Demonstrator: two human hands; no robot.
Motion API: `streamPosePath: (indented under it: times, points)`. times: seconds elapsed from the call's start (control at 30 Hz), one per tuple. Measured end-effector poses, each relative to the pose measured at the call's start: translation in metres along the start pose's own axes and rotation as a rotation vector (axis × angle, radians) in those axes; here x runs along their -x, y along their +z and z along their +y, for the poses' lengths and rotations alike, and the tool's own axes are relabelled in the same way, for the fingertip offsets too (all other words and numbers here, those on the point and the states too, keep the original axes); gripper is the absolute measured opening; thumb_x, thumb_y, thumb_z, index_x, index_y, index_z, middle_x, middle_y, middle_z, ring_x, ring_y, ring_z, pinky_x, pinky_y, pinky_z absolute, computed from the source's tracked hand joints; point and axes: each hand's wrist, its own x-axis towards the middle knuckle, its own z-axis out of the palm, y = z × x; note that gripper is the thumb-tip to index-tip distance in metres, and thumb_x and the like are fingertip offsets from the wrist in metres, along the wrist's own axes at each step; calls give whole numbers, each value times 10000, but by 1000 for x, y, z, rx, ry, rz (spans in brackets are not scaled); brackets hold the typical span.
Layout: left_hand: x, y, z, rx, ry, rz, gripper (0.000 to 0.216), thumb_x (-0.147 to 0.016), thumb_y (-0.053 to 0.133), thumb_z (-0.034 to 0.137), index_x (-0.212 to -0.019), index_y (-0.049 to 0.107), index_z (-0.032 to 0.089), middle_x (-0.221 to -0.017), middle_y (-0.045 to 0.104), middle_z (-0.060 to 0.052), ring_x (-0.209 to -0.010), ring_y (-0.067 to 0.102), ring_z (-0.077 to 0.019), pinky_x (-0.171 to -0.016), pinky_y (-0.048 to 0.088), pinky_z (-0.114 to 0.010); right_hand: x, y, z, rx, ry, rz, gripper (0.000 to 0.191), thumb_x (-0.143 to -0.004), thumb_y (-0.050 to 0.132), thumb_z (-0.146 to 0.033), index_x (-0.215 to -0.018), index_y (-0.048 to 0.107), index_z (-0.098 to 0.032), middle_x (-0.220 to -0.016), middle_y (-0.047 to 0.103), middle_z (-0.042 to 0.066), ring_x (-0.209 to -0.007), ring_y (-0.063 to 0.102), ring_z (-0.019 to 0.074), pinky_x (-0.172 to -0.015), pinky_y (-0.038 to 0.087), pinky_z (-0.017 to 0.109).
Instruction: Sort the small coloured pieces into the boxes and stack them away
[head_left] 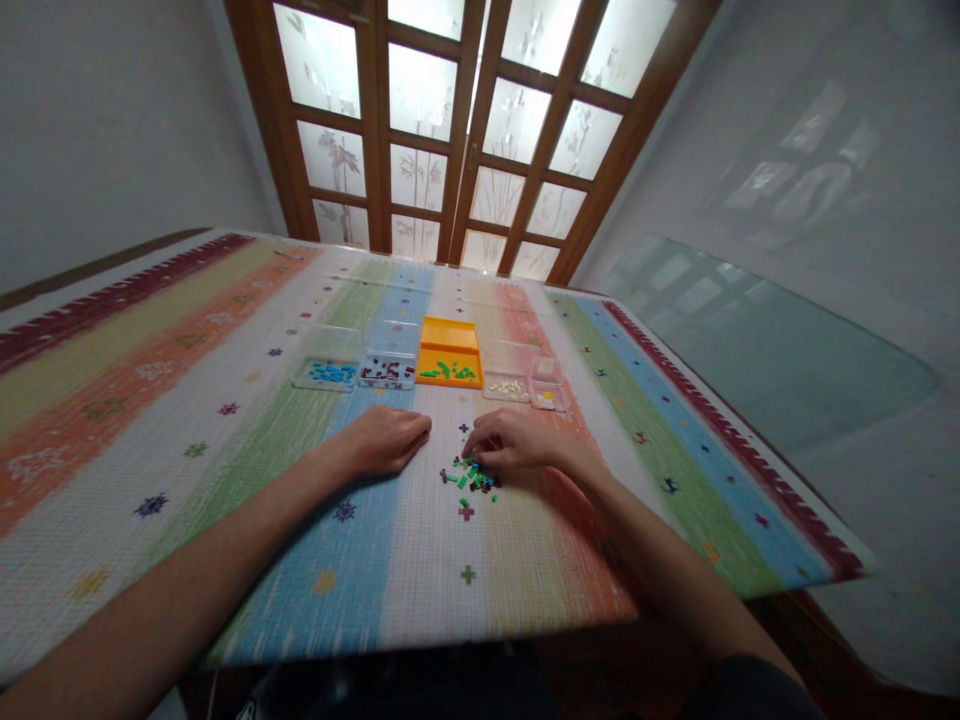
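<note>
A small loose pile of tiny pieces (472, 478), mostly green and dark brown with a little blue, lies on the tablecloth in front of me. My right hand (510, 438) is over its far side, fingers bent down and tips pinched close among the pieces; what is between them is too small to tell. To the left of the pile, my left hand (391, 438) rests on the cloth with its fingers curled together, and their inside is hidden. Beyond my hands stands an open orange box (448, 380) holding green pieces.
Left of the orange box are an open clear box (387, 384) of dark brown pieces and another clear box (306, 384) of blue ones. On its right sit a clear box (491, 391) of pale pieces and a smaller clear box (553, 405) with yellow bits. A striped tablecloth (427, 580) covers the table.
</note>
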Motion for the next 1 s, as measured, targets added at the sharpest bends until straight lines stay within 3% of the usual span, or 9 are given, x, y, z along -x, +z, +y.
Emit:
streamPosePath:
  times: [0.23,0.57,0.77,1.0]
  points:
    - [-2,5,-2,1,-52,-12,240,-1016,375,246,-879,560,177,-771,673,-71,-687,631,-199,-596,377,-289,0,3,-2,8,35,45,166,-833,625,-104,-934,751,-144,-855,706,48,-712,586,128,-693,438,237]
    - [-3,8,0,16,-74,6,268,-1046,323,288,-932,539,177,-807,680,-71,-723,645,-209,-623,402,-290,-44,-21,11,196,357,464,227,-860,591,-144,-993,775,-142,-823,740,62,-707,605,140,-693,389,238]
    - [-2,10,-2,12,-73,35,226,-1038,361,286,-940,536,180,-816,693,-67,-732,665,-210,-602,387,-284,-70,-27,20,262,563,455,309,-901,565,-196,-1120,780,-159,-1044,779,118,-884,687,204,-745,430,257]
    - [-2,12,-3,37,-81,50,205,-1026,385,294,-961,544,181,-814,695,-61,-734,664,-200,-620,403,-279,-57,-28,23,278,552,452,297,-899,551,-196,-1057,800,-161,-1035,780,120,-866,687,206,-723,428,260]
